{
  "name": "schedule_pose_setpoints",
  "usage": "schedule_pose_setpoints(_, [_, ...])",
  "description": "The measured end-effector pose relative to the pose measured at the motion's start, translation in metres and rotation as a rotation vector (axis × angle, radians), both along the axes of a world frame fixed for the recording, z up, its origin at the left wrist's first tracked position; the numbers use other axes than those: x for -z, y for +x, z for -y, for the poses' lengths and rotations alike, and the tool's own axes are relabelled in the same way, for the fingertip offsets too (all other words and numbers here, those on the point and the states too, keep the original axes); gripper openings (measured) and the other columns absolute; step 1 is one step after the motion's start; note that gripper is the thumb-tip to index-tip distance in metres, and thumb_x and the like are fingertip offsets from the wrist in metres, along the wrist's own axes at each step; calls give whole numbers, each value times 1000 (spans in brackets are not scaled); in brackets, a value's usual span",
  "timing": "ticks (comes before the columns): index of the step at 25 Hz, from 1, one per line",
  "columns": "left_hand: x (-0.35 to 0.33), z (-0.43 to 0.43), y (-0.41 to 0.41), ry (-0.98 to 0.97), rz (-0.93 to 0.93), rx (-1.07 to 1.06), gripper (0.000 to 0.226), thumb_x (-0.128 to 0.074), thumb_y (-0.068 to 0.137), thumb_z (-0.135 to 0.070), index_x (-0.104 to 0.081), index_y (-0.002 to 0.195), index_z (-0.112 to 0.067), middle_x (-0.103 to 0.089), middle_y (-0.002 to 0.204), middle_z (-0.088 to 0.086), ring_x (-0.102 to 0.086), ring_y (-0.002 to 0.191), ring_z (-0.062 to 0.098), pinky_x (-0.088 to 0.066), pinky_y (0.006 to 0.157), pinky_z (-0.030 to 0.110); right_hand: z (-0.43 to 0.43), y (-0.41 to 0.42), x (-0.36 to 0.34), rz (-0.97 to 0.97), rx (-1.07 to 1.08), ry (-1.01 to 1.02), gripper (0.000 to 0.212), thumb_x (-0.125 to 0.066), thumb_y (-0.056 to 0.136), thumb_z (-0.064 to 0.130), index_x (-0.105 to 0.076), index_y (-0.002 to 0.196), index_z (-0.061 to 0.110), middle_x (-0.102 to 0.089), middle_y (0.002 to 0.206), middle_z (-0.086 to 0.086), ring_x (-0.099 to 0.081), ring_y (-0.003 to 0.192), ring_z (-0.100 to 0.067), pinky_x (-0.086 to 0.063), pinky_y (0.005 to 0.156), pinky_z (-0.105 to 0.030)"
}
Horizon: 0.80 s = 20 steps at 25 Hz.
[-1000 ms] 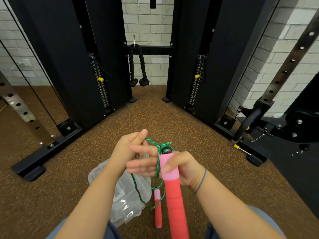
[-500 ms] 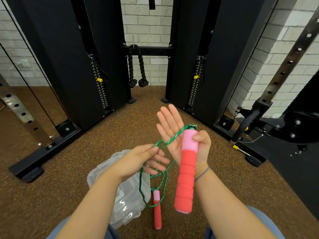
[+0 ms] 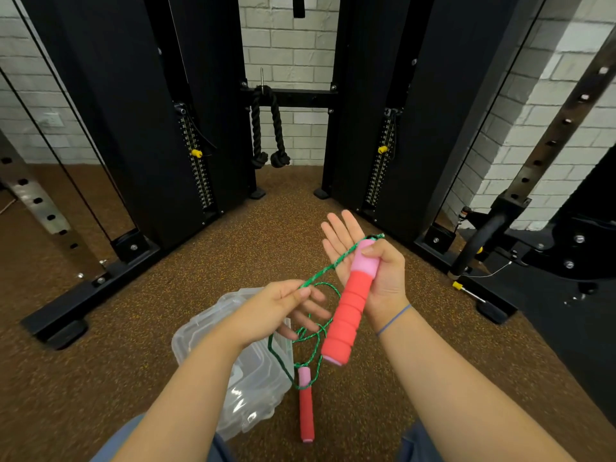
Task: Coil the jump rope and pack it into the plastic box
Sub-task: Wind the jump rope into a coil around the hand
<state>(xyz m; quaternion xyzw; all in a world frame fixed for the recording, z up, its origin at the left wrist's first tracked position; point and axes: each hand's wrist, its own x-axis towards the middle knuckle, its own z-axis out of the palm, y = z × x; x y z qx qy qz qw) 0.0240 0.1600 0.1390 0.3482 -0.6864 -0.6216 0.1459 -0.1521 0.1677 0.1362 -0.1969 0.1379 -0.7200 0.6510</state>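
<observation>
Item: jump rope (image 3: pixel 328 265), green braided cord with two foam handles, being coiled above a gym floor (image 3: pixel 186 295).

Right hand (image 3: pixel 370 261): palm is facing up, fingers are spread flat, and the thumb is pinning the pink collar of the upper handle (image 3: pixel 350 301) against the palm. The handle is hanging tilted, red end downward. The cord is leaving its top and crossing the open palm.

Left hand (image 3: pixel 283 310): it is pinching the cord between thumb and forefinger just beside the right palm, the other fingers loose. The two hands are near each other but not touching; the cord is the only link between them.

Slack: one loose loop is drooping between the hands, and further tangled cord is trailing down to the lower handle (image 3: pixel 306 403), which is lying on the floor just beside the plastic box (image 3: pixel 246 378). The box is sitting on the floor below the left forearm; whether its lid is on cannot be told.

Handling note, as judgement: the wrap is going best if the left hand is keeping light tension and laying each turn flat across the right palm, turns side by side and equal in size, so no twist is building up. The thumb ought not to release the handle.

Count:
- ropes, one
- handles, two: one held, one on the floor
- boxes, one
- hands, two
</observation>
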Motion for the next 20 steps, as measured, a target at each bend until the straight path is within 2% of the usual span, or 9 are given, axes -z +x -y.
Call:
schedule_pose_setpoints(4, [3,-4,1,-118,160,80,25,-31,101,-20,-56,98,-21,-71,91,-7,-68,71,4,-36,35,13,-2,-18,14,-120,124,250,127,-79,15,14,-46,138,12,-52,140,-8,-49,129,-19,-34,106,-32])
schedule_pose_setpoints(6, [2,-8,-1,-142,209,121,25,-30,101,-22,-55,99,-21,-71,96,-5,-67,69,2,-34,34,13,-7,-26,20,-155,149,340,118,-72,21,7,-44,136,6,-50,141,-13,-49,129,-23,-31,111,-35])
schedule_pose_setpoints(9, [-1,-14,-8,-167,248,198,24,-30,101,-21,-54,94,-23,-71,102,-2,-65,66,-1,-32,35,15,-12,-33,27,-160,206,465,79,-52,44,2,-46,123,-6,-49,136,-29,-53,121,-36,-27,115,-44])
schedule_pose_setpoints(11, [-4,-17,-12,-198,262,243,25,-32,100,-21,-54,89,-26,-70,103,-2,-65,67,2,-31,36,15,-13,-33,28,-163,255,498,39,-49,55,5,-50,94,-1,-53,120,-34,-61,100,-37,-35,109,-45])
schedule_pose_setpoints(13, [-6,-19,-14,-201,251,263,26,-34,100,-20,-55,86,-25,-70,99,-1,-65,69,7,-36,38,16,-16,-30,32,-222,273,517,24,-50,60,4,-48,84,2,-52,117,-32,-60,98,-36,-41,103,-42])
schedule_pose_setpoints(15, [-10,-20,-11,-180,235,269,25,-36,100,-20,-58,88,-21,-70,95,-1,-65,69,8,-43,45,19,-18,-33,37,-365,220,505,50,-52,62,5,-51,111,-4,-52,128,-26,-59,105,-31,-46,93,-32])
schedule_pose_setpoints(17, [-15,-18,-2,-189,242,238,25,-38,99,-23,-61,94,-18,-73,96,-5,-67,72,6,-38,41,17,-23,-34,40,-533,42,440,83,-58,54,7,-41,134,-5,-53,135,-22,-61,108,-25,-46,81,-26])
schedule_pose_setpoints(18, [-17,-16,3,-205,236,212,25,-39,99,-25,-62,97,-17,-74,96,-6,-68,73,7,-36,39,16,-25,-35,43,-595,-76,405,94,-60,45,8,-40,137,-4,-53,135,-21,-61,111,-25,-45,80,-27])
schedule_pose_setpoints(20, [-22,-14,9,-245,179,156,23,-43,97,-26,-65,98,-17,-75,90,-4,-66,62,8,-37,40,15,-30,-35,41,-757,-292,319,97,-59,40,13,-43,135,0,-55,135,-17,-59,116,-23,-47,84,-25])
